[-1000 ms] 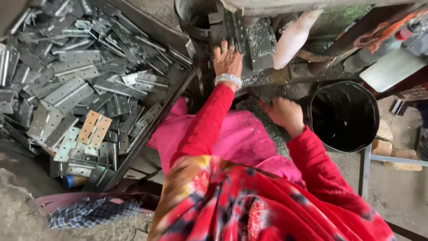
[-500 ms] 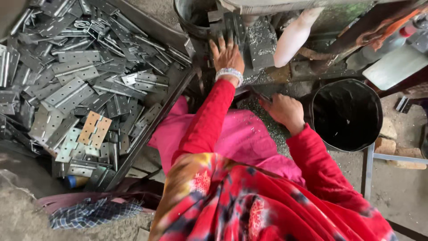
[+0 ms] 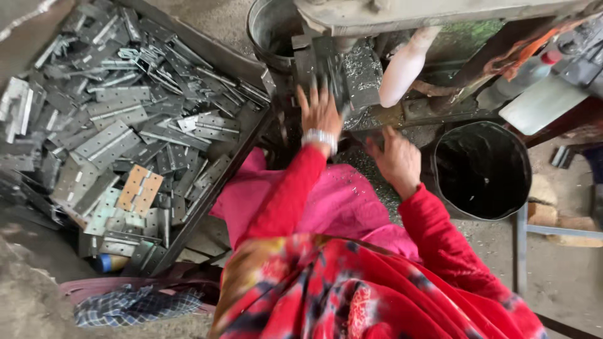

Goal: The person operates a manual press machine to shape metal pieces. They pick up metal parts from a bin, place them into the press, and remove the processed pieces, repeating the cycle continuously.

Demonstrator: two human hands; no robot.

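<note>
— Metal block point(image 3: 352, 78) on the machine: where is it?
— Up top, standing tall, long side running up and down. The left hand point(image 3: 319, 113) is spread flat by it.
— And the right hand point(image 3: 397, 160)?
— Loosely open, beside the black bucket point(image 3: 482, 169).

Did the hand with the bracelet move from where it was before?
Hardly. The left hand stays spread at the metal block of the machine, just beside the tray of hinges, the same spot as earlier; only the fingers look blurred.
</note>
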